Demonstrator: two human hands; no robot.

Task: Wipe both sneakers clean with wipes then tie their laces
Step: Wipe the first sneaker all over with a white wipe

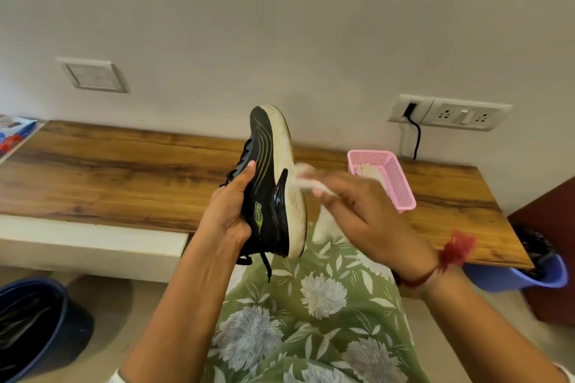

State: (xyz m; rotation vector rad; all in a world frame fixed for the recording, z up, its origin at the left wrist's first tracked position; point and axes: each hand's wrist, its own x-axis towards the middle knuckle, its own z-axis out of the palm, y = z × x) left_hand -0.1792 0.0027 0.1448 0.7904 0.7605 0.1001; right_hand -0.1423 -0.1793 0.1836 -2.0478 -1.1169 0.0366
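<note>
A black sneaker [267, 183] with green lines and a thick white sole is held up on its side, toe pointing away, above my lap. My left hand [231, 208] grips its upper around the lace side, and loose black laces [266, 264] dangle below. My right hand [357, 211] is blurred and pinches a white wipe [306, 180] that touches the white sole. Only one sneaker shows.
A wooden table [124, 174] runs along the wall. A pink mesh basket [392, 177] with white wipes stands at its right. A purple bin [535, 270] sits lower right, a dark blue bucket [28, 323] lower left. A black cable [417, 137] hangs from the wall socket.
</note>
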